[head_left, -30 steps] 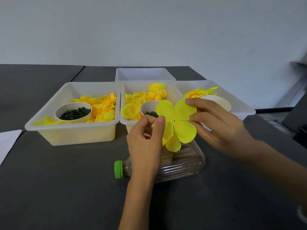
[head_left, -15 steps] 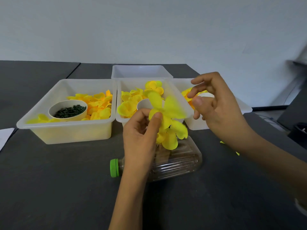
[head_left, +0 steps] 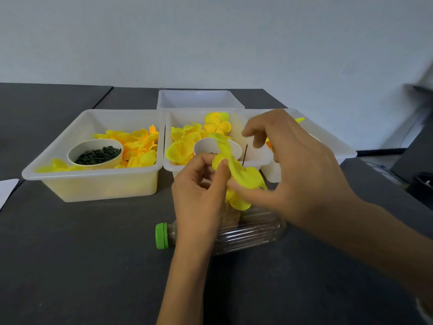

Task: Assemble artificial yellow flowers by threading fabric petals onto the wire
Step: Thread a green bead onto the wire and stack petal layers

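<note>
While the left hand (head_left: 201, 184) pinches the stacked yellow petals (head_left: 236, 174) just above a clear bottle (head_left: 248, 231) lying on the dark bench (head_left: 82, 254), the right hand (head_left: 297, 174) has come back to the flower, its thumb pressed against the lower petals and its other fingers loosely curled over the top. A thin dark wire (head_left: 245, 154) now stands bare above the petals; whether the right hand's fingers actually touch it cannot be told. Half a second ago that hand was lifted clear beside the bottle, gripping nothing, and the flower spun in a blur; a second ago both hands spread a flat four-lobed petal piece face-on. The piece now sits tilted and folded along the wire, which suggests it has been threaded and is being pushed down to seat against the layers beneath. Behind the bottle, the middle tray (head_left: 168, 165) carries loose petals and a white cup (head_left: 203, 146); left of it another tray (head_left: 93, 184) bears orange-yellow petals and a cup of dark green bits (head_left: 98, 154). Farther back sits a smaller tray (head_left: 199, 99).
</note>
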Available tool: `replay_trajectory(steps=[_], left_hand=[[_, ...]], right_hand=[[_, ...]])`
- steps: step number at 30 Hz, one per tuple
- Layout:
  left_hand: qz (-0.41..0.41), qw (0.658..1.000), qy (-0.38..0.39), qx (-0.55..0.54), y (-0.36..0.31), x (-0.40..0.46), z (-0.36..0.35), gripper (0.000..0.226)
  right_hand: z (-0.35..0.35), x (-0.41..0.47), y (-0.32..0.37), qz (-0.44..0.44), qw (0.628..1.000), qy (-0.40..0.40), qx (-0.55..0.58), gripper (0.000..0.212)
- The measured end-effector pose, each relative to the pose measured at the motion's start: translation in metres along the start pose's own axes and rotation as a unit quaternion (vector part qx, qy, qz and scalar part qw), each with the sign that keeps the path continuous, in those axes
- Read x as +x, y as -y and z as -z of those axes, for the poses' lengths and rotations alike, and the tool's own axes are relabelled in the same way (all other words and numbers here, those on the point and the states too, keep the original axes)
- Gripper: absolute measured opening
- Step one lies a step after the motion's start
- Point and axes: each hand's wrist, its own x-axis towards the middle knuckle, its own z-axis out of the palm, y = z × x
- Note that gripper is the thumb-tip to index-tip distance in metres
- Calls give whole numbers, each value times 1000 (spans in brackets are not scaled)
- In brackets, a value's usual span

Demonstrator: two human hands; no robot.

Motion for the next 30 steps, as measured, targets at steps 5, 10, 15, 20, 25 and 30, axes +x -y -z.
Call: replay_trajectory(steps=[5,10,15,20,25,30], left_hand=[[6,999,10,-38,-3,0,-1,14],[22,996,33,-78,-2,3,5,12],[71,987,59,-132,2,4,7,19],[102,974,73,-189,2,6,7,15],[49,993,4,-107,1,5,6,22],[9,999,-8,-49,-2,1,1,25]], right_hand=[[-2,17,-20,-136,963,-17,231,32],[-10,26,-42,-301,834,78,457,26],[-27,25,-60,-356,741,123,556,16],[-40,22,-71,-375,715,154,569,14],[-46,22,-82,-384,736,145,539,21],[-47,23,-87,-372,749,145,529,30]])
